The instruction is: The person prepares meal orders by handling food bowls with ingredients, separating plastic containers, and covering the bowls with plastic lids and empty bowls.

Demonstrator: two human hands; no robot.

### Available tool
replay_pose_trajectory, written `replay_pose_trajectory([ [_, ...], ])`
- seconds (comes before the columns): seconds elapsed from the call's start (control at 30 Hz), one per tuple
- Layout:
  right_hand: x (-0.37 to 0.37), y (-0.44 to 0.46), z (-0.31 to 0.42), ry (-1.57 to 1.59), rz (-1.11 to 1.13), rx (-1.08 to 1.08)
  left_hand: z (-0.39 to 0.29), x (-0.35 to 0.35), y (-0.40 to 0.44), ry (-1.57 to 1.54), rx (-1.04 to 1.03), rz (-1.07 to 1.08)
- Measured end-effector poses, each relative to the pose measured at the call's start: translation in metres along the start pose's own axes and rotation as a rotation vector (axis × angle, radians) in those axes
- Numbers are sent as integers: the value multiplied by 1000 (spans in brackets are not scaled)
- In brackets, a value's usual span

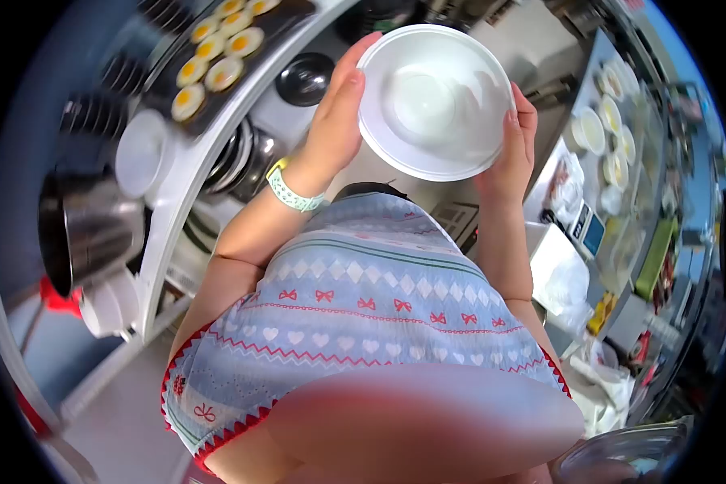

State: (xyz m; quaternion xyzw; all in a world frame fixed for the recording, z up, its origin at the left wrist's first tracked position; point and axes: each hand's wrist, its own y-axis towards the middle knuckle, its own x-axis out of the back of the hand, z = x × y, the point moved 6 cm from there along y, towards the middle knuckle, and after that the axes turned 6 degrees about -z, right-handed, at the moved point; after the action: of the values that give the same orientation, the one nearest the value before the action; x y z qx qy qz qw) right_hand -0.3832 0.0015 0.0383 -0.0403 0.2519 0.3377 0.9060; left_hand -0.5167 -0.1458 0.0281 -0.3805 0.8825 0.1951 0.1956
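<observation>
A round white bowl is held up in front of me, its hollow inside facing the camera and nothing in it. My left hand grips its left rim, the fingers partly hidden at the edge. Around that wrist is a pale green patterned watch band. On the right side of the rim, my right hand is closed on the bowl, thumb at the edge and fingers behind it. Below both hands is a light blue patterned apron.
At upper left, a dark tray holds several fried eggs. Near it are a white tub, a steel pot and a black round lid. The right counter holds several white bowls and a scale.
</observation>
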Motion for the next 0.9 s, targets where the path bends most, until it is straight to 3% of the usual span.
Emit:
replay_pose_trajectory([
  [0.1,64,26,17,6,-155,61,48,-40,46,64,44,143],
  [0.23,136,69,36,87,-185,-78,92,-95,103,33,214,269],
  [0.3,156,104,52,-185,-213,-151,115,-119,133,-22,313,313],
  [0.37,157,144,73,-339,-271,-30,140,-148,158,112,332,527],
  [0.43,156,189,77,-997,72,23,164,-176,187,149,407,634],
  [0.47,169,213,78,-996,23,17,180,-187,205,86,496,613],
  [0.53,178,249,96,-1281,7,366,206,-214,241,-8,611,595],
  [0.7,258,291,112,-1038,-316,120,251,-280,311,39,672,633],
  [0.77,302,272,123,-938,-556,51,261,-315,320,-26,669,579],
  [0.8,322,266,121,-714,-628,-35,257,-338,330,280,199,820],
  [0.83,338,266,114,-711,-651,-39,251,-358,337,561,-328,869],
  [0.9,372,257,107,-687,-837,71,330,-357,342,-54,715,447],
])
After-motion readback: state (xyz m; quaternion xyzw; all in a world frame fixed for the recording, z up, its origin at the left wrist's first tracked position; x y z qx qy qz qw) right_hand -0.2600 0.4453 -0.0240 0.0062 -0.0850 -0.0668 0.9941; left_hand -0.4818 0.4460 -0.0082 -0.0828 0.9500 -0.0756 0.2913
